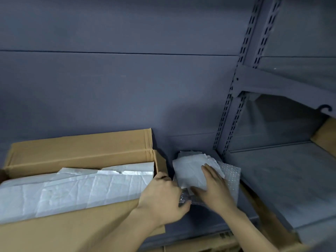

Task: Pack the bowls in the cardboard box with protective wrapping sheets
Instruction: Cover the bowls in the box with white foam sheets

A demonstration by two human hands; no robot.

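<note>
Box (78, 151) sits at left on grey shelf (209, 222), flaps open, lined w/ creased white sheets (76, 190) that cover its whole inside. Far flap stands upright against back panel (109, 84); near flap folds out twd the person.

Just right of box, betw. it and slotted upright (234, 113), lies a bundle (190, 171) wrapped in white sheet, resting on bubble wrap (232, 175). No bowl surface shows; bundle's contents can't be told.

Left hand (161, 195) is curled, fingers closed on near-left edge of the bubble wrap, pinching it up against bundle; back of hand touches box corner. Right hand (214, 186) lies flat and open, palm down, fingers spread on top of the white sheet, pressing it.

Second shelf (272, 179) at right, lower level, w/ brown cardboard (325, 135) at its far right edge. More cardboard along bottom edge under the front shelf.
</note>
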